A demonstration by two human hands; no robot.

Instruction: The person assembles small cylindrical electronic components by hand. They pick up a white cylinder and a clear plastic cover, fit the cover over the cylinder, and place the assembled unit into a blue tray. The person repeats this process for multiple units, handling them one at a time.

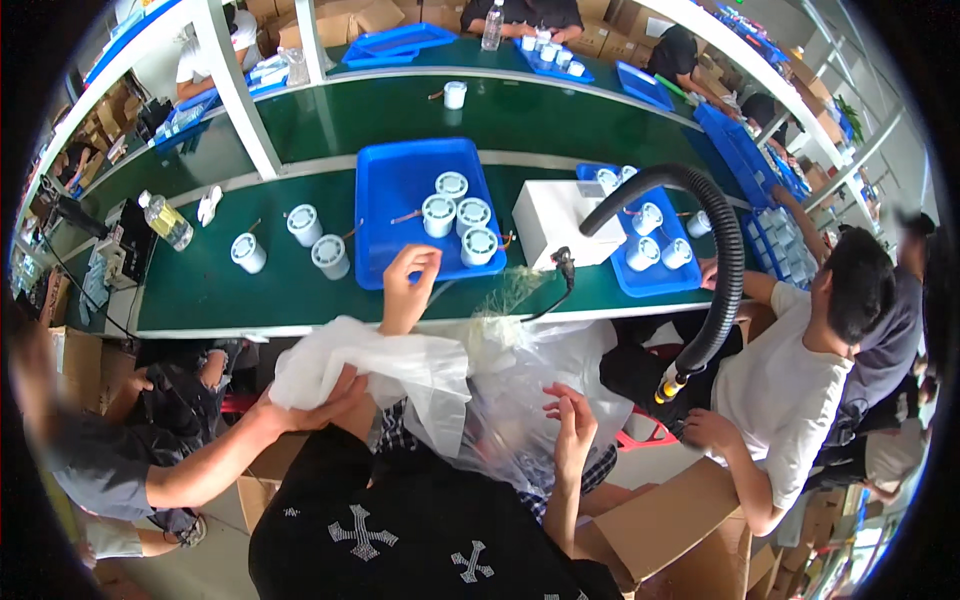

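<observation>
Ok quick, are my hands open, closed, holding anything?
Left hand: fingers curled, nothing visibly held; closed or not, unclear.
Right hand: open, fingers loosely bent, nothing visibly held.

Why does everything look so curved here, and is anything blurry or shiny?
In the head view, the wide fisheye lens bends the long edges of the green table and leaves the corners black; also in the head view, the clear plastic shows pale glints, the blue tray looks fairly crisp, and a smeared patch blurs the far left.

No legible text or numbers.
</observation>
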